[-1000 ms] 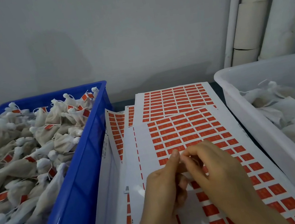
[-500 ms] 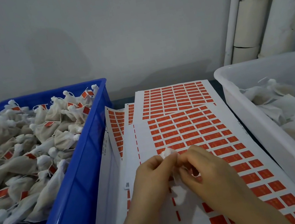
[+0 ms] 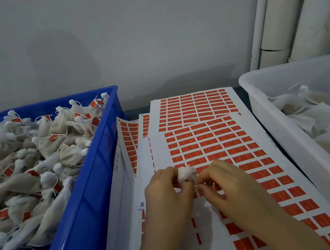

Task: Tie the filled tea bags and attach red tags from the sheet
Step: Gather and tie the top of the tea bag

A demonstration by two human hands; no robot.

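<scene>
The left hand (image 3: 167, 190) pinches the gathered neck of a tea bag (image 3: 187, 173) over the tag sheet (image 3: 207, 146). The right hand (image 3: 225, 182), fingers curled and touching it from the right, seems to pinch its string; red tags lie directly beneath.

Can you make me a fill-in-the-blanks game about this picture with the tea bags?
1. The finished tea bags with red tags lie in the ____ bin.
2. The untagged bags lie in the ____ tub.
3. Both hands work above the sheet of ____ tags.

Missing words: blue; white; red
</scene>
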